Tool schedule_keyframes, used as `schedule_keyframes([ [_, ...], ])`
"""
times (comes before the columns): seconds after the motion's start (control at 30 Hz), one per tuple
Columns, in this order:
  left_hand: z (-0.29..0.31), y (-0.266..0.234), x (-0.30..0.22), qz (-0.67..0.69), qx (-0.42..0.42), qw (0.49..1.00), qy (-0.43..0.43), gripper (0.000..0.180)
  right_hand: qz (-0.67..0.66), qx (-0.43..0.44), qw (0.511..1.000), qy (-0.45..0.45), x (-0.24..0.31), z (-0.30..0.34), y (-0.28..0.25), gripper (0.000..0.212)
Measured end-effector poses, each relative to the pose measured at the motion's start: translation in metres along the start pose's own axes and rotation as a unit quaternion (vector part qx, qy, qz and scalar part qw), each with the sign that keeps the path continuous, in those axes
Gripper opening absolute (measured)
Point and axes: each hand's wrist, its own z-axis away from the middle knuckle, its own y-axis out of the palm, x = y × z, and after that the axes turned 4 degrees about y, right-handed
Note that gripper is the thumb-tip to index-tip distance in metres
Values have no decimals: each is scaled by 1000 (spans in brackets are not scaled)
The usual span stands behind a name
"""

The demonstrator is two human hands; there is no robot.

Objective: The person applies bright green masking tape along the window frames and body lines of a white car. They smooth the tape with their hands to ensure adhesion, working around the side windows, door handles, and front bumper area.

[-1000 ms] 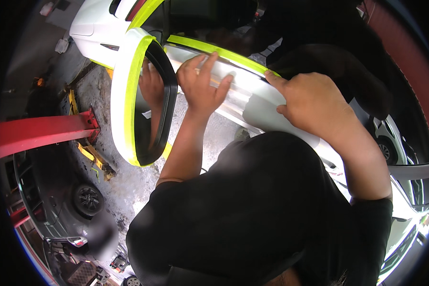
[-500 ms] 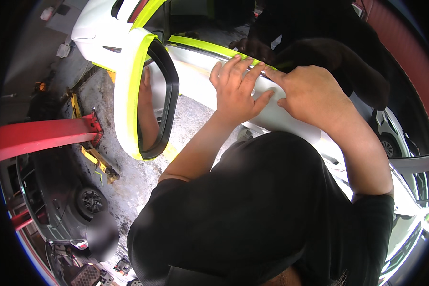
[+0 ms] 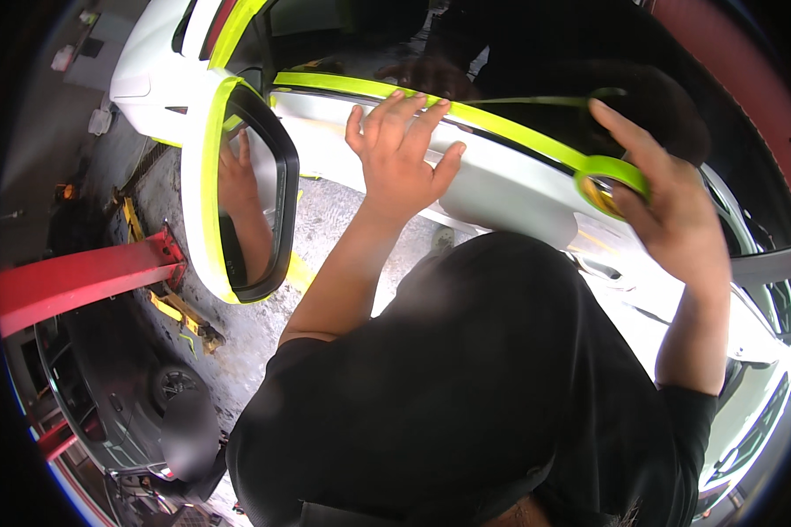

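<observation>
A white car door (image 3: 501, 189) with a dark side window (image 3: 536, 70) lies before me. A yellow-green strip of masking tape (image 3: 334, 83) runs along the window's lower edge. My left hand (image 3: 400, 158) rests its fingertips on this strip, fingers spread and holding nothing. Off to the right, my right hand (image 3: 668, 202) grips a roll of masking tape (image 3: 596, 189), thumb at the roll's hole and index finger stretched out. A length of tape stretches from the left fingertips to the roll; I cannot tell how much of it touches the car.
The side mirror (image 3: 202, 193), edged with the same tape, sticks out at the left. Beyond it are a red lift arm (image 3: 88, 272), a yellow metal piece (image 3: 185, 321) on the floor and a dark car (image 3: 123, 386). A door handle (image 3: 599, 268) sits below the roll.
My right hand has moved right, away from the left hand, drawing tape out along the window edge. The roll now shows. My left hand stays on the strip; the whole view has shifted slightly.
</observation>
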Motion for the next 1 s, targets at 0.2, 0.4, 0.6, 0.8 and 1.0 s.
schedule_keyframes([
  [0.2,-3,2,10,-22,21,998,49,56,10,-97,985,145,-81,115,-91,65],
  [0.4,-2,5,26,-13,8,997,73,58,207,-176,940,209,-123,225,-173,46],
  [0.6,2,10,29,-18,2,996,88,56,-36,-95,919,381,-177,228,-112,39],
  [0.8,0,8,26,1,1,997,78,52,-77,-61,906,411,-249,238,-76,21],
  [1.0,-2,1,23,-9,24,995,93,53,24,-56,912,405,-240,226,-69,17],
])
